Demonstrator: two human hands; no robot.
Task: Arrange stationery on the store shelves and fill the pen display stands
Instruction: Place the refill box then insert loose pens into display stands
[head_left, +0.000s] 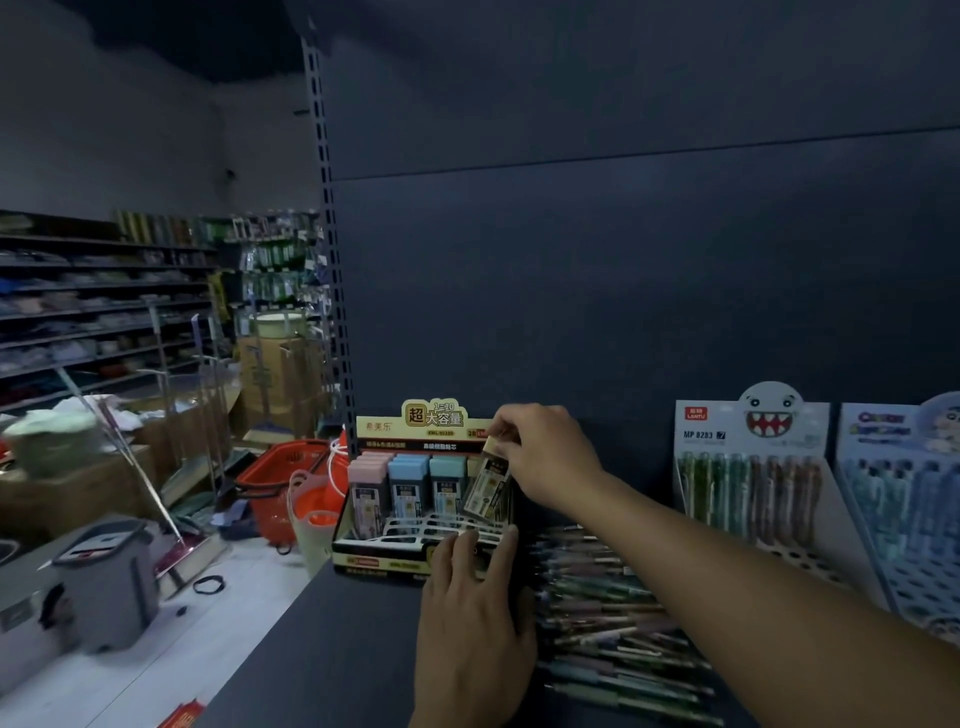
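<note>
A yellow and black display box (387, 558) of pencil-lead cases stands at the left end of the dark shelf (322, 654). Pink, blue and teal cases (408, 480) fill its left slots. My right hand (540, 457) pinches a clear lead case (488, 486) by its top, tilted, over the box's right slots. My left hand (475, 608) rests against the box's front right corner, fingers spread on it. A pile of loose pens (613, 623) lies on the shelf just right of the box, partly under my right forearm.
Two pen display stands (753, 467) (904, 493) stand at the right, holding several pens. Left of the shelf, on the floor, are a red shopping basket (283, 475), a grey mop bucket (106, 577), cardboard boxes (280, 374) and stocked shelving (98, 312) behind.
</note>
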